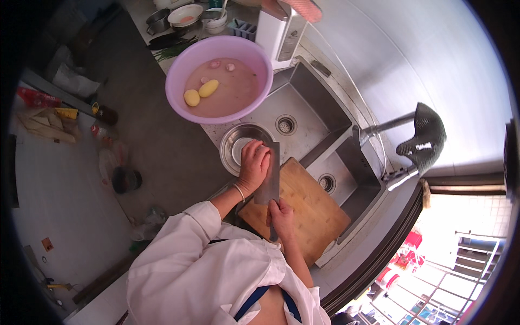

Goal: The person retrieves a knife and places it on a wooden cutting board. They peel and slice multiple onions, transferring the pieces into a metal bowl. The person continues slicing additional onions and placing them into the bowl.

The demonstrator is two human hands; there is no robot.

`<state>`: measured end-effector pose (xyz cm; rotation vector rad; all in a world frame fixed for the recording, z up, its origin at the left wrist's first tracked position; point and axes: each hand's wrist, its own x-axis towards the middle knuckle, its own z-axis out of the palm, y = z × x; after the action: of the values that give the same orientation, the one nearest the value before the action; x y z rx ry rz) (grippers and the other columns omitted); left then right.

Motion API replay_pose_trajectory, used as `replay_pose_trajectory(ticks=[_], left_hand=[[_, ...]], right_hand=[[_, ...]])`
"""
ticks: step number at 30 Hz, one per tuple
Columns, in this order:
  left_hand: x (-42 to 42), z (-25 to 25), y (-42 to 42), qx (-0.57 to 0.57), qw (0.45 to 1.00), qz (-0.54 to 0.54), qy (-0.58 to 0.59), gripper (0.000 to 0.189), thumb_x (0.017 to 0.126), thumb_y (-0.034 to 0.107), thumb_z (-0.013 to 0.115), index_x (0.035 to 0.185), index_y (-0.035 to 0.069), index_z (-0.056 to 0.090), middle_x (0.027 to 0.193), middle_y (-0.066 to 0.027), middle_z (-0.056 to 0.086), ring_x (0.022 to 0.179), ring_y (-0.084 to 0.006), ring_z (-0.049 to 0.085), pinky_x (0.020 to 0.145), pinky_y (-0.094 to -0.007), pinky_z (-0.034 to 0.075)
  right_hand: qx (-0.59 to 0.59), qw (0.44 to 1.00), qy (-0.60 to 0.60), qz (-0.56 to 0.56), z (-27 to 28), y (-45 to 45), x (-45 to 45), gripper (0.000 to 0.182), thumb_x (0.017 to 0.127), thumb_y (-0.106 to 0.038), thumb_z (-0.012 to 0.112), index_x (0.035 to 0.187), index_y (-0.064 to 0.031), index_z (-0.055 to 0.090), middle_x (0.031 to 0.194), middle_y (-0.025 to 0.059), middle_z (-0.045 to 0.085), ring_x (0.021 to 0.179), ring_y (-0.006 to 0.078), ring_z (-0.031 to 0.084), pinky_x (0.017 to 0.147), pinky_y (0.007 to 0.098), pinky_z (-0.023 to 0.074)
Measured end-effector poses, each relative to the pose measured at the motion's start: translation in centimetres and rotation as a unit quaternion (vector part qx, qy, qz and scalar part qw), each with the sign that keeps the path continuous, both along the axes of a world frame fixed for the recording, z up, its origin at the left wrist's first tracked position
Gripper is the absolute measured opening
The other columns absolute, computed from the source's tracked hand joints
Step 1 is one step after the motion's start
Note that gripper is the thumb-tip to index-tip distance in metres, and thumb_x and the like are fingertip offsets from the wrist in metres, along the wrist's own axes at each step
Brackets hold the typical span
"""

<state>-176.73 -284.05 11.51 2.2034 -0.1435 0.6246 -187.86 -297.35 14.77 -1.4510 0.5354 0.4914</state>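
My right hand point(281, 215) grips the dark handle of a cleaver point(271, 182), its broad metal blade pointing away from me. Against the blade's left side lies my left hand point(254, 167), fingers bent and a light bangle on the wrist. Whether anything is under those fingers is hidden. The blade extends above the left corner of a wooden cutting board point(310, 211). Just past the left hand stands a stainless steel bowl point(228, 143), partly covered by it. Beyond is a lilac plastic basin point(172, 87) holding cloudy water, two peeled potatoes point(200, 93) and several small pinkish-white pieces point(230, 67).
The board bridges part of a double steel sink point(302, 109). A faucet with a dark mesh cloth point(426, 138) rises at right. Behind the basin are a white appliance point(273, 34), dishes point(185, 15) and green stalks point(174, 52). A window point(447, 260) opens at lower right.
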Motion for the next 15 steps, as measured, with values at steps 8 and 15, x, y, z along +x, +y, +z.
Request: replay_pose_trajectory(ticks=[8, 15], left_hand=[[2.0, -3.1, 4.0, -0.053, 0.995, 0.038, 0.077, 0.011, 0.085, 0.002, 0.054, 0.094, 0.0, 0.059, 0.095, -0.0165, 0.062, 0.092, -0.0346, 0.059, 0.084, -0.0399, 0.046], [1.9, -1.4, 6.1, -0.138, 0.985, 0.038, 0.094, 0.012, 0.086, 0.004, 0.055, 0.097, 0.001, 0.06, 0.094, -0.0155, 0.064, 0.086, -0.0312, 0.062, 0.076, -0.0365, 0.049]], right_hand=[[-0.024, 0.999, -0.025, -0.028, 0.1, -1.2, 2.3, 0.023, 0.094, -0.017, 0.053, 0.074, -0.0045, 0.051, 0.055, 0.0029, 0.051, 0.039, 0.012, 0.049, 0.036, 0.0269, 0.0416], [-0.058, 0.993, -0.041, -0.091, 0.8, -3.5, 1.2, 0.022, 0.093, -0.015, 0.053, 0.074, -0.0039, 0.052, 0.055, 0.0027, 0.049, 0.041, 0.0115, 0.049, 0.037, 0.0271, 0.0414]])
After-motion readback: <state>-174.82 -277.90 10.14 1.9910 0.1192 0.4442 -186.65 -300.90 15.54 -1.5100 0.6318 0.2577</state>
